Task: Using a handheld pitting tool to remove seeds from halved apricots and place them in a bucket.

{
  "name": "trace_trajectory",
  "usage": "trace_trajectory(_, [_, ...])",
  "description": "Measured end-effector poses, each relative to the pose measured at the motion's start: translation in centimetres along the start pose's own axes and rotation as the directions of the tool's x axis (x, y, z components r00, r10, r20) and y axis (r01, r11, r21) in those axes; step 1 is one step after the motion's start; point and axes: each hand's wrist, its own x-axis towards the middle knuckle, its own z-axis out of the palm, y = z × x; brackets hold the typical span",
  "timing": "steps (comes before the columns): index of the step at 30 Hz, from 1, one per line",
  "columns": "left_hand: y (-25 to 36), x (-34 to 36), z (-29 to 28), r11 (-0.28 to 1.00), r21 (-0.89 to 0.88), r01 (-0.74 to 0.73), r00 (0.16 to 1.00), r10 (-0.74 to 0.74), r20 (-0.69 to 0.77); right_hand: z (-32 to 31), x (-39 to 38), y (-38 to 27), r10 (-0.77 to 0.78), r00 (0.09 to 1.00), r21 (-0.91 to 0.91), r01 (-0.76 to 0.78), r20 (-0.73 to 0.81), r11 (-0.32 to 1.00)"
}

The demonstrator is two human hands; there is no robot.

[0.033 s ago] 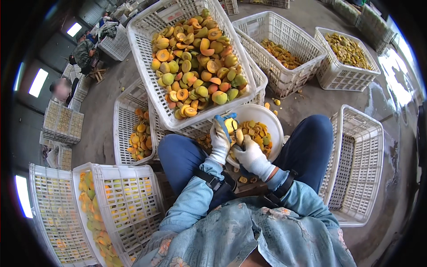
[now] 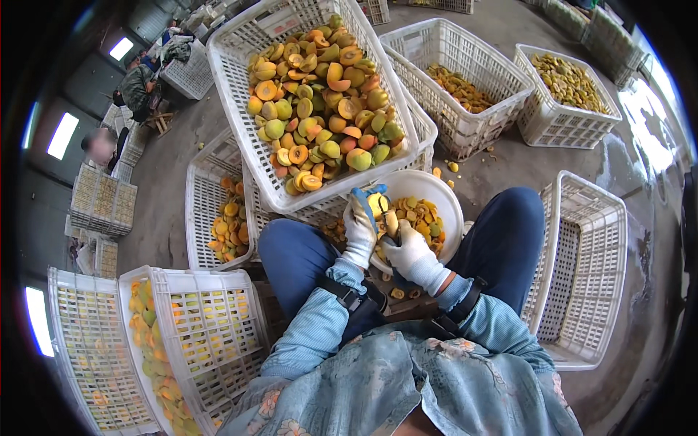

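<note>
- Fruit, a pale yellow rounded piece (image 2: pixel 375 206), is held up over the left edge of a round white plastic basin (image 2: pixel 457 227), just below the near edge of a large white plastic crate (image 2: pixel 234 81).
- It is gripped by the left hand (image 2: pixel 359 227), gloved in white with blue fingertips; the fingers are closed about its side.
- A small hand tool with a dark curved loop (image 2: pixel 384 204) is grasped in the white-gloved right hand (image 2: pixel 416 256), closed around its partly hidden handle. The loop is set close against the fruit; whether contact is made cannot be told.
- No shift in hands, fruit or tool can be made out against the preceding frame; the paring-like work appears to be caught at the same stage.
- Cut orange-and-green pieces (image 2: pixel 420 212) are gathered inside the basin, between two knees clad in navy trousers.
- Orange, yellow and green fruit halves (image 2: pixel 327 109) are heaped in the large crate, up to its near right corner.
- A white perforated rectangular crate (image 2: pixel 605 269) is placed beside the right knee.
</note>
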Motion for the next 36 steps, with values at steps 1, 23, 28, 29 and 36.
trace_trajectory(1, [-0.1,0.0,0.0,1.000,0.009,-0.027,1.000,0.027,0.007,-0.5,0.1,-0.4,0.041,0.998,-0.006,-0.041,0.050,0.999])
trace_trajectory(23, [0.3,-0.2,-0.1,0.994,0.112,-0.017,0.992,0.002,0.126,-3.0,0.7,-0.2,0.011,0.894,0.308,-0.166,0.449,0.937])
trace_trajectory(28, [2.7,1.1,-1.4,0.970,0.165,0.178,0.885,-0.231,0.404,-2.5,0.1,0.9,-0.103,0.840,0.500,-0.215,0.533,0.839])
trace_trajectory(29, [3.0,1.4,-1.6,0.967,0.201,0.155,0.854,-0.234,0.465,-2.5,0.0,0.9,-0.132,0.819,0.538,-0.238,0.559,0.809])
trace_trajectory(36, [3.5,0.3,-0.7,0.939,0.203,0.279,0.902,-0.328,0.280,-3.5,-0.5,-0.4,0.067,0.744,0.490,-0.502,0.665,0.713])
